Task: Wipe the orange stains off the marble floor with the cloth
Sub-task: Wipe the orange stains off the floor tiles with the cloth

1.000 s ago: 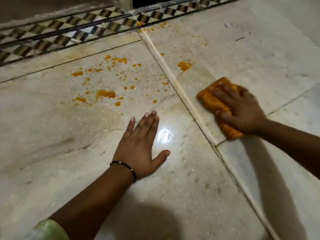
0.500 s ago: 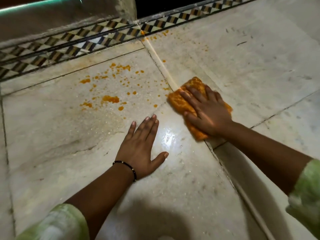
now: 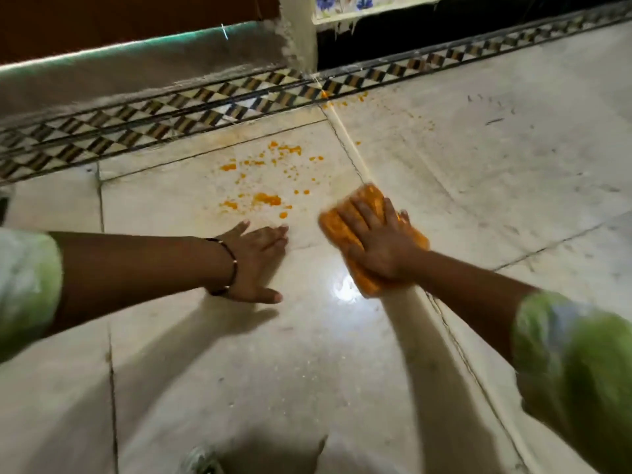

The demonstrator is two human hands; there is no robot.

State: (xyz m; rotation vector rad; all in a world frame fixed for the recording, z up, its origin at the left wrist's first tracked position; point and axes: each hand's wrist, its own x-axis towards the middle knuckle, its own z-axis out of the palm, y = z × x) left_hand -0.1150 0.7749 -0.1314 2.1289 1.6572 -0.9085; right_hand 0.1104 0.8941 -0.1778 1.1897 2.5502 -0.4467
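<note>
My right hand (image 3: 376, 241) lies flat on an orange cloth (image 3: 337, 227), pressing it onto the marble floor (image 3: 273, 364) just left of a pale joint strip. Orange stains (image 3: 266, 199) speckle the slab beyond my left hand, with more splashes (image 3: 289, 150) farther back and a few spots (image 3: 342, 103) by the patterned border. My left hand (image 3: 254, 261) rests palm down on the floor, fingers spread, holding nothing, a thin black bracelet on its wrist. The cloth sits to the right of the nearest stains, apart from them.
A black, tan and white checkered border (image 3: 205, 107) runs along the far edge of the floor. Behind it rise a low grey step (image 3: 136, 73) and a wall post (image 3: 297, 32). A wet shiny patch (image 3: 342, 289) lies near the cloth.
My right hand has slid the cloth leftward across the joint strip onto the stained slab. The stain right of the strip is gone. The view has tilted up and my left hand has turned.
</note>
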